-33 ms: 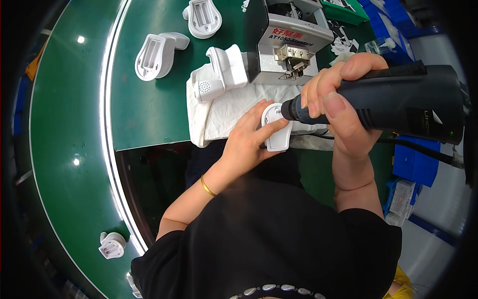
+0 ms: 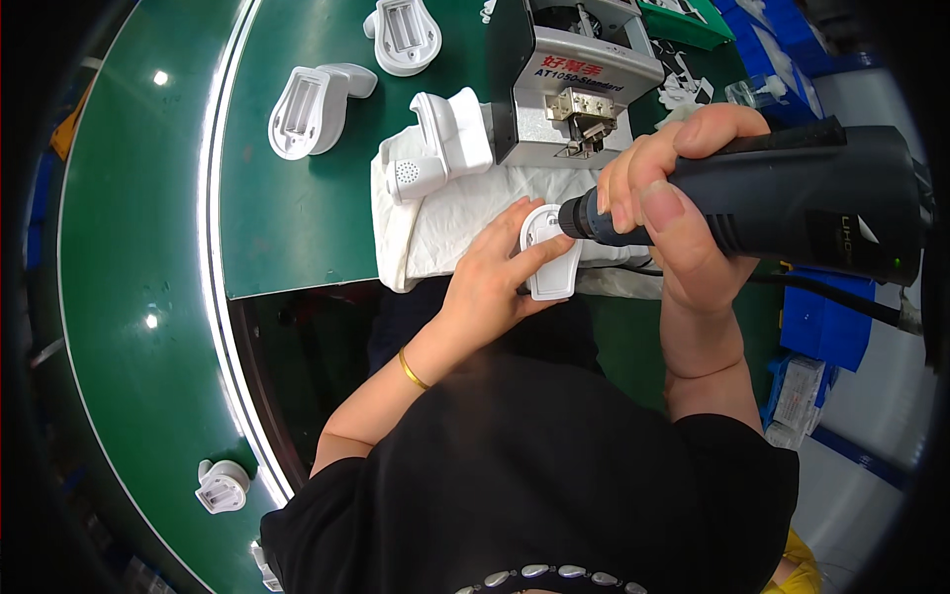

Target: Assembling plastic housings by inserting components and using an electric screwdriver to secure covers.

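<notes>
Head view — left hand [image 2: 495, 272] pins one white plastic housing [image 2: 552, 259] on a white cloth [image 2: 435, 223]; right hand [image 2: 683, 213] grips one black electric screwdriver [image 2: 792, 203], tip against the housing. Four similar white housings lie on the green table [image 2: 297, 228] — a grey screw feeder [image 2: 574, 79] behind.

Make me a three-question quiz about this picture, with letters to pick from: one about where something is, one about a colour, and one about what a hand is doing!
1. Where does the grey metal machine stand?
A. behind the white cloth
B. on the floor
C. in the left hand

2. What colour is the table top?
A. red
B. green
C. yellow

3. What is the right hand doing?
A. resting flat
B. waving
C. gripping a black power screwdriver

Answers: 1 A, it sits on the table just past the cloth. 2 B, the surface is dark green. 3 C, the fingers wrap the tool, whose tip meets the white plastic part under the left hand.
</notes>
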`<state>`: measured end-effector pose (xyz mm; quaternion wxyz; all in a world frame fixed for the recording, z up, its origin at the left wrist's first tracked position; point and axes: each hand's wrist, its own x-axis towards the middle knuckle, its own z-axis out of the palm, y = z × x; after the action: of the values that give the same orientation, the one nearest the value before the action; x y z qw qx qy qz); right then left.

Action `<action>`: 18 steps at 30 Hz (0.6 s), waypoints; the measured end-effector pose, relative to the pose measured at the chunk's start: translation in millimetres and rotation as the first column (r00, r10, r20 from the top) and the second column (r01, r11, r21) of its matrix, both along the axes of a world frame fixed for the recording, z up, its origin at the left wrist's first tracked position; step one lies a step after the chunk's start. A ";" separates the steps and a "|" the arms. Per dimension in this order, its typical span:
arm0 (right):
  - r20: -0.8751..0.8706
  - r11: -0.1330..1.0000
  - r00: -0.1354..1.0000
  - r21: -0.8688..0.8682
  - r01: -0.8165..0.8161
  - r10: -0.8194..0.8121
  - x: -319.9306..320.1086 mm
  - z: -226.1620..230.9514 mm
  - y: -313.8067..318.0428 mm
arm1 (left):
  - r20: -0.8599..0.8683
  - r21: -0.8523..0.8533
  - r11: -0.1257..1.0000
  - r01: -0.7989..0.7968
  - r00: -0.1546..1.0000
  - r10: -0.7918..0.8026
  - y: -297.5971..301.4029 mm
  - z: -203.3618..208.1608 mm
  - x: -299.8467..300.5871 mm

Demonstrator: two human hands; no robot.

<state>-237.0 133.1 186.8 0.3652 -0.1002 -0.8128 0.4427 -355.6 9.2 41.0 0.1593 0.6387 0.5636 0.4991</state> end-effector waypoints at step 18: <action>-0.234 0.958 0.968 -0.287 0.019 -0.089 -11.4 -15.7 0.8 | -0.017 -0.004 1.000 0.008 1.000 -0.008 -2.9 2.4 2.1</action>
<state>-248.5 133.9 171.2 0.4567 -0.1183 -0.6870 0.5527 -353.5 6.3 43.4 0.1575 0.6448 0.5634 0.4919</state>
